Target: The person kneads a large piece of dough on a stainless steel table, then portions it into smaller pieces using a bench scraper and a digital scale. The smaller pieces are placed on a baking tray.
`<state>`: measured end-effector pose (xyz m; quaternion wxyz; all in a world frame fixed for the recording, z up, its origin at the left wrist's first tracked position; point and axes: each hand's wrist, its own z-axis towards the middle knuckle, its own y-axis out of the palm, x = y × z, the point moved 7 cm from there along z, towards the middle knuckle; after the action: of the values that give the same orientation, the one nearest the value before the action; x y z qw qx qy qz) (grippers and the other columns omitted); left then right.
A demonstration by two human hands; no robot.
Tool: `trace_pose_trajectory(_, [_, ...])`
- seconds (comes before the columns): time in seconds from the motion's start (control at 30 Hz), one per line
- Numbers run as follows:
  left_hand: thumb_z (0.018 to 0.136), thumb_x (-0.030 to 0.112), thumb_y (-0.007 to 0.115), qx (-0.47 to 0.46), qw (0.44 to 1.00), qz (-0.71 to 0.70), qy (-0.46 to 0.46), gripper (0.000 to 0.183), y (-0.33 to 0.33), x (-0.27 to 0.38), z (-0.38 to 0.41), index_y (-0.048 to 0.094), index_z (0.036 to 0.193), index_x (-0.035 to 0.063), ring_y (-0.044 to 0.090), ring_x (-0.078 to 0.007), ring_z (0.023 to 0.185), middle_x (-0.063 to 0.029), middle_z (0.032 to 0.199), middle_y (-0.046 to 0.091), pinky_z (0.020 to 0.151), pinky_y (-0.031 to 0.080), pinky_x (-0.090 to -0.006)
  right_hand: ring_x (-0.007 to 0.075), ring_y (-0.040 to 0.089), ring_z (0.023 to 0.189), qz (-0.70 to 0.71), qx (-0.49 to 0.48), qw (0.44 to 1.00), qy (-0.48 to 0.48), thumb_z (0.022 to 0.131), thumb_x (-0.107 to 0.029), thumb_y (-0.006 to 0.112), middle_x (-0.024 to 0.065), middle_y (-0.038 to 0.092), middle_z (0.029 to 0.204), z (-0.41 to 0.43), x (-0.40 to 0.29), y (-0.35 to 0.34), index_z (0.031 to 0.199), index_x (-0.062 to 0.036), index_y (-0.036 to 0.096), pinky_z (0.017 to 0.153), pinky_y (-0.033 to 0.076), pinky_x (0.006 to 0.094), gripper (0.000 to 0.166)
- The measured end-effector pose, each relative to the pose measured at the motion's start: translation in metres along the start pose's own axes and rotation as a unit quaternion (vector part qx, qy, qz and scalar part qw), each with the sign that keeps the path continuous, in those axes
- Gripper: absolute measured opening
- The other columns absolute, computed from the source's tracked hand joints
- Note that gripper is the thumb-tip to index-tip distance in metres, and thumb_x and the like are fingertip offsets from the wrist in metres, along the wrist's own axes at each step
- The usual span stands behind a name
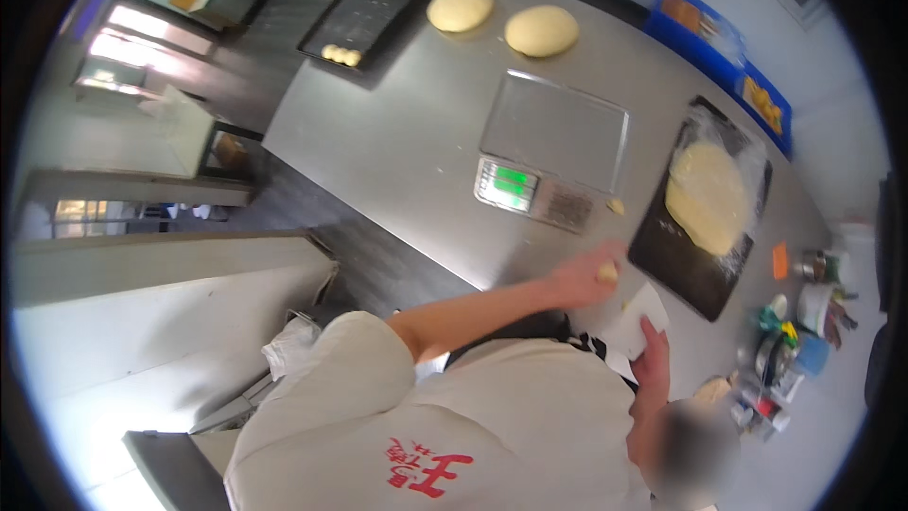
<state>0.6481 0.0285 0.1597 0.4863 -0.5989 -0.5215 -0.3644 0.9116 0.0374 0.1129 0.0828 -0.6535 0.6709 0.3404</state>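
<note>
A small piece of pale dough (607,272) is in my left hand (578,280), over the near edge of the steel table (383,149). In my right hand (654,351) is a white dough scraper (642,319), with a bit of dough by its edge. Just beyond my left hand, a dough scrap (616,206) lies beside a digital scale (560,129) whose green display is lit. To the right, a black baking tray (663,266) carries a large floured slab of dough (709,202), partly under clear plastic film (745,149).
Two large dough rounds (542,31) rest at the far side. Another black tray (386,0) holds three small dough balls (342,55). Blue crates (699,39) stand beyond the table. Bowls and utensils (780,348) crowd the right, near an orange card (780,260).
</note>
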Motion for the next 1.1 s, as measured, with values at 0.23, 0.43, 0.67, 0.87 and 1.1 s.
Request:
trace_pose_trajectory(0.23, [0.089,0.032,0.078,0.291,0.946,0.112,0.082,0.055,-0.121,0.061,0.092,0.053,0.132,0.0079,0.04,-0.0519,0.142,-0.0241,0.151,0.042,0.112,0.044,-0.0581,0.0275,0.064,0.129,0.01,0.03,1.0,0.002,0.103,-0.017,0.069,0.0088,0.066,0.141,-0.017,-0.002,0.0,0.149,-0.007,0.053,0.11,0.053,0.0454,0.05])
trace_pose_trajectory(0.43, [0.093,0.059,0.066,0.155,0.839,0.511,0.105,0.074,-0.031,0.009,0.069,0.057,0.147,0.009,0.045,-0.0432,0.143,-0.02,0.146,0.052,0.115,0.042,-0.0596,0.0277,0.064,0.129,0.016,0.042,0.999,-0.012,0.104,-0.016,0.068,0.0099,0.066,0.141,-0.027,0.007,-0.014,0.15,-0.0046,0.051,0.11,0.053,0.044,0.051])
trace_pose_trajectory(0.67, [0.1,0.032,0.071,-0.197,0.968,-0.137,-0.068,0.031,0.088,-0.044,-0.006,0.073,0.122,0.0087,0.069,-0.0182,0.1,-0.0079,0.113,0.075,0.093,0.055,-0.0376,0.0268,0.064,0.13,0.014,0.018,1.0,-0.005,0.105,-0.017,0.066,0.0103,0.065,0.142,-0.019,0.009,-0.006,0.151,-0.0036,0.051,0.11,0.052,0.0426,0.05])
trace_pose_trajectory(0.87, [0.095,0.03,0.077,-0.149,0.985,-0.028,-0.079,0.029,0.066,-0.048,-0.005,0.073,0.115,0.0091,0.072,-0.0219,0.093,-0.0102,0.102,0.078,0.085,0.057,-0.0392,0.0251,0.064,0.129,-0.083,0.069,0.994,0.008,0.104,-0.02,0.069,0.0092,0.067,0.139,-0.011,0.013,-0.004,0.149,-0.0028,0.054,0.107,0.052,0.0394,0.05])
trace_pose_trajectory(1.1, [0.092,0.034,0.074,-0.091,0.979,0.145,-0.108,0.027,0.072,-0.087,-0.006,0.075,0.108,0.0129,0.075,-0.0309,0.099,-0.0087,0.099,0.079,0.087,0.059,-0.0457,0.0323,0.07,0.118,-0.438,0.045,0.897,-0.05,0.101,-0.023,0.065,0.0156,0.075,0.125,0.039,0.021,0.006,0.134,0.0002,0.067,0.1,0.053,0.0418,0.041])
